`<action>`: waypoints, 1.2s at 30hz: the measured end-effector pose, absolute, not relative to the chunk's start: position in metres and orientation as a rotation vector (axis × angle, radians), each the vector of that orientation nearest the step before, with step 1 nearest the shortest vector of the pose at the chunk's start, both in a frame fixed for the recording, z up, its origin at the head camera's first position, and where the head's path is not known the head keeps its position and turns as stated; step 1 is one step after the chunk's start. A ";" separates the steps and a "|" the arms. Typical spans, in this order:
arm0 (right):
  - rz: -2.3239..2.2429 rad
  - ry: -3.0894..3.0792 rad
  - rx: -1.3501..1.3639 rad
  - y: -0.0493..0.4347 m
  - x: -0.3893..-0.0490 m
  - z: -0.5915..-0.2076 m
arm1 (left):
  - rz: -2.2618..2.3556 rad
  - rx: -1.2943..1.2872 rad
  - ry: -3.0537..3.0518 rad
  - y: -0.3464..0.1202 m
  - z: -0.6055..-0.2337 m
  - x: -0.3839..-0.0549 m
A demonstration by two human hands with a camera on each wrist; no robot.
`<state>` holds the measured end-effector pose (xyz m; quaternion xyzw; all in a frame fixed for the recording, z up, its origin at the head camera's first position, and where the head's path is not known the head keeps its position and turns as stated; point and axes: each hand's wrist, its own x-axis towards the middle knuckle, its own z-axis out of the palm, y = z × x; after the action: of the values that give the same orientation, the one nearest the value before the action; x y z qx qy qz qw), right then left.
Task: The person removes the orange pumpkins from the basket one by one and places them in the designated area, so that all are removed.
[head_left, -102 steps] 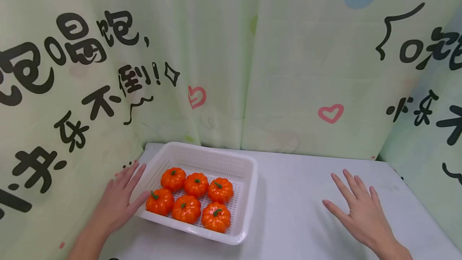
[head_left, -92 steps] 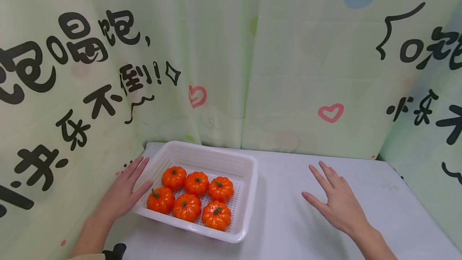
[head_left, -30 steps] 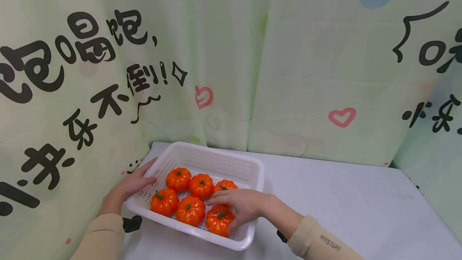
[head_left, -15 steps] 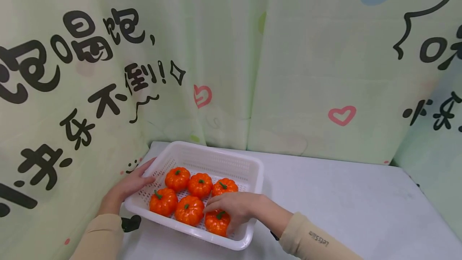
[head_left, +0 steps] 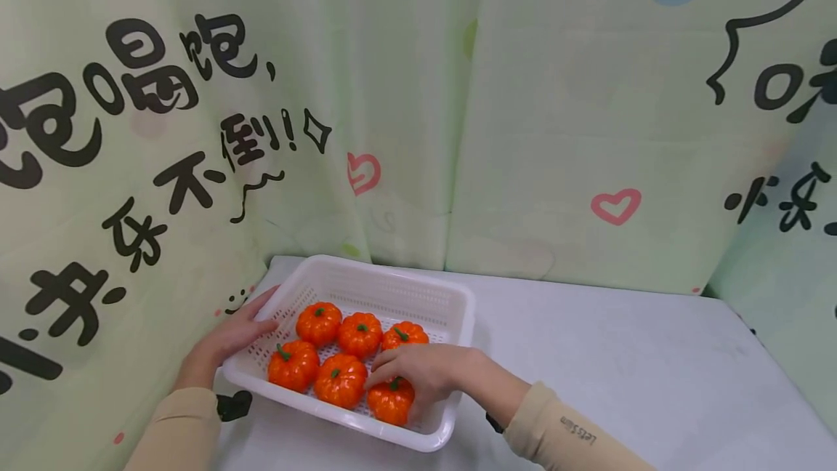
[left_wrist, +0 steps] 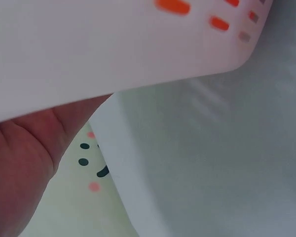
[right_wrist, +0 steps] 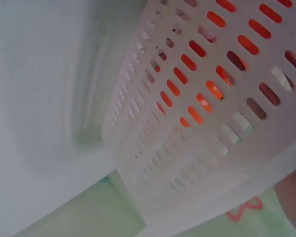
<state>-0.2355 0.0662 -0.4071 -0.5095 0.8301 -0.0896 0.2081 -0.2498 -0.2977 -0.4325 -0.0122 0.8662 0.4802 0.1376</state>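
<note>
In the head view a white perforated plastic basket point(head_left: 327, 413) holds several glossy orange toy pumpkins with green stems, in two rows. My left hand point(head_left: 227, 340) grips its left side, thumb over the rim, the other fingers outside. In the left wrist view the palm point(left_wrist: 22, 168) shows beneath the basket's wall point(left_wrist: 113, 44). My right hand point(head_left: 428, 375) reaches over the right rim, fingers and thumb around the front right pumpkin point(head_left: 391, 404), which sits low in the basket. That hand partly covers the back right pumpkin point(head_left: 405, 333). The right wrist view shows mostly the basket's slotted wall point(right_wrist: 153, 143).
The basket stands on a white table point(head_left: 588, 369), towards its left side. Beyond the table's back and sides hangs a pale green curtain point(head_left: 523, 129) with black lettering and pink hearts. More tabletop lies to the right of the basket.
Since the oldest frames, my left hand has come onto the basket's left rim. My right hand has moved left into the basket and its fingers have closed about the front right pumpkin.
</note>
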 end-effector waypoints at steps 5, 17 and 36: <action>-0.310 2.347 -1.461 0.072 -0.238 -0.393 | 1.377 -0.041 2.501 -0.299 -0.432 -0.251; -0.543 2.475 -1.385 0.106 -0.247 -0.353 | 1.379 -0.027 2.514 -0.296 -0.433 -0.251; -0.837 2.744 -1.032 0.207 -0.250 -0.340 | 1.441 -0.017 2.481 -0.300 -0.439 -0.249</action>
<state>-0.2505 0.2074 -0.3400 -0.3380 0.8991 -0.2743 0.0465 -0.2487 -0.3000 -0.4386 -0.0060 0.8567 0.4976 0.1357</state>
